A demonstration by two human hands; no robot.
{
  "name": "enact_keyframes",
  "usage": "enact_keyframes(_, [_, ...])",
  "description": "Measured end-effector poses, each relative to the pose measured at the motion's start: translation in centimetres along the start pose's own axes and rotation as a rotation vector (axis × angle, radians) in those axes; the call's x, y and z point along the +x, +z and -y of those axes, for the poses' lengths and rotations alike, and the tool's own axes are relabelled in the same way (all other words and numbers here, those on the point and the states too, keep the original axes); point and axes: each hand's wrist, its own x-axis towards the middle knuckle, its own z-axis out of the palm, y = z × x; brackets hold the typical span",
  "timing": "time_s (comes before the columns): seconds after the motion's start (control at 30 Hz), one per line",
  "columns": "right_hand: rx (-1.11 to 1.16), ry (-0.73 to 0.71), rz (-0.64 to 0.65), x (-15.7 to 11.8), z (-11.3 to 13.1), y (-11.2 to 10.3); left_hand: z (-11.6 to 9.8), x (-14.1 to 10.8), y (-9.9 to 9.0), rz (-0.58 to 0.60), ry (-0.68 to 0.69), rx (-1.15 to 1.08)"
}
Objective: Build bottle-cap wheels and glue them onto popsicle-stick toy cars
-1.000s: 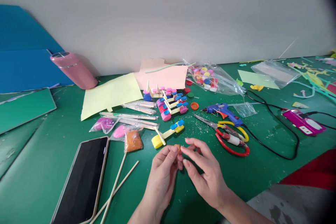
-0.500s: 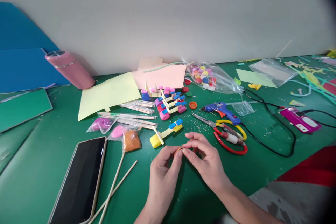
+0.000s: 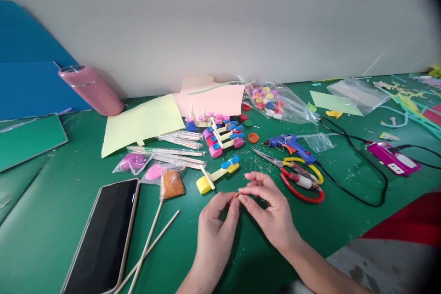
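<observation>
Between my fingertips is a small orange piece (image 3: pixel 236 195), mostly hidden. My left hand (image 3: pixel 218 227) pinches it with thumb and forefinger, and my right hand (image 3: pixel 270 213) closes thumb and forefinger on its other side. Just beyond my left hand lies a yellow piece with a pale stick and blue ovals (image 3: pixel 220 174). Several similar pink, purple and blue assemblies (image 3: pixel 223 138) stand behind it. To the left, an orange packet of clay (image 3: pixel 172 184) rests by two crossed sticks (image 3: pixel 151 243).
A phone (image 3: pixel 103 239) lies at the left front. Scissors (image 3: pixel 301 179), a blue glue gun (image 3: pixel 291 144) and its black cable are at right. Behind are a pink bottle (image 3: pixel 93 90), paper sheets (image 3: pixel 143 121) and a bag of coloured caps (image 3: pixel 270 101).
Both hands hold nearly the same pose around the orange piece, with only slight finger movement. The view has shifted a little.
</observation>
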Motion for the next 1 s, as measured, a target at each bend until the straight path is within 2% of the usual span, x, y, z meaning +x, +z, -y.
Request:
enact_keyframes(0.33, [0.062, 0.035, 0.050, 0.37, -0.05, -0.42, -0.23, 0.14, -0.08, 0.030, 0.040, 0.055])
enact_keyframes(0.57, [0.050, 0.018, 0.029, 0.33, -0.05, -0.40, -0.16, -0.02, 0.05, 0.038, 0.043, 0.053])
enact_keyframes(0.8, [0.015, -0.024, 0.009, 0.23, -0.01, -0.31, -0.22, 0.09, 0.01, 0.044, -0.006, 0.024])
enact_keyframes(1.0, [0.060, 0.023, 0.034, 0.07, 0.35, -0.54, -0.32, 0.06, -0.06, 0.005, -0.075, -0.044])
